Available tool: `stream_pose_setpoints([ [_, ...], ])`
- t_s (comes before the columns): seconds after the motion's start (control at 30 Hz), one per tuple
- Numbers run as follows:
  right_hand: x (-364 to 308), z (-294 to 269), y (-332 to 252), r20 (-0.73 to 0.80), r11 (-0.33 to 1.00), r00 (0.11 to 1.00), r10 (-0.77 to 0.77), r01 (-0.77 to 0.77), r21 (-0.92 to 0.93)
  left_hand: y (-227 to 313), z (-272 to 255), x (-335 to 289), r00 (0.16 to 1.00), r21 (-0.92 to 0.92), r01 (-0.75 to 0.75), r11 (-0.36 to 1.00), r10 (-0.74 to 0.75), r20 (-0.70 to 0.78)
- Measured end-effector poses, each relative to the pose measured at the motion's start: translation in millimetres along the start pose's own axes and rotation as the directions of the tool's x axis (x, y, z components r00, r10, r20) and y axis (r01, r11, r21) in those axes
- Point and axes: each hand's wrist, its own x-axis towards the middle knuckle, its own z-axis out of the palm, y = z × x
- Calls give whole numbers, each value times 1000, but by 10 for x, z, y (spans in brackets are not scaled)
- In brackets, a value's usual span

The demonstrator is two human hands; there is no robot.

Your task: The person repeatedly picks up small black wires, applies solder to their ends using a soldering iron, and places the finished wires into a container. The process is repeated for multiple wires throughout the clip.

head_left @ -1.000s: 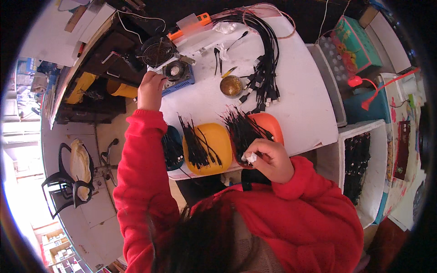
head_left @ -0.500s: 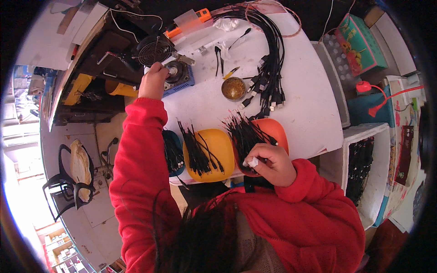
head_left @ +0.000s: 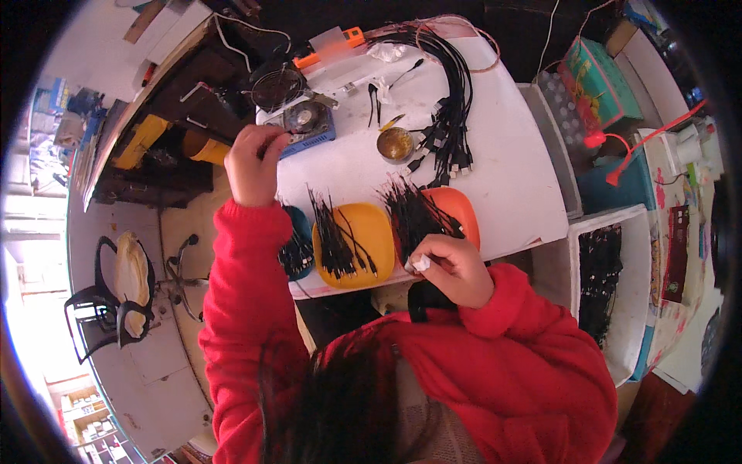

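Note:
My left hand (head_left: 253, 164) is raised just left of a small blue device (head_left: 313, 138) with a round metal pot on top. Its fingers are curled toward the thumb, and whatever they may hold is too small to make out. My right hand (head_left: 457, 272) pinches a crumpled white tissue (head_left: 420, 264) between thumb and fingers, at the near edge of the orange tray (head_left: 461, 205). Short black cables (head_left: 417, 220) with bare wire ends lie in that tray. The yellow tray (head_left: 369, 224) and the dark teal tray (head_left: 297, 219) beside it hold similar cables.
Past the trays on the white table (head_left: 510, 170) are a round tin (head_left: 395, 145) of brownish stuff, a yellow-handled tool (head_left: 393, 121) and a long bundle of black cables (head_left: 461, 85). A round fan grille (head_left: 277, 89) stands behind the blue device. At right is a white box (head_left: 630, 286) of black cables.
My left hand has drawn back from the top of the blue device, toward me and slightly left. The right hand keeps its pinch on the tissue, and the whole view has shifted a little.

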Motion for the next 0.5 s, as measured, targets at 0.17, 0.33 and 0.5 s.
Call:
stream_pose_setpoints([
  [0.17,77,418,-199,-44,983,982,-185,185,11,954,-396,-684,829,-875,447,188,-454,326],
  [0.33,-46,857,-479,171,979,964,-204,206,9,1540,-503,-1135,826,-902,362,-234,-368,426],
  [0.5,-513,588,-808,132,975,973,-188,201,-97,1853,-488,-1438,895,-924,363,-118,-232,381],
])
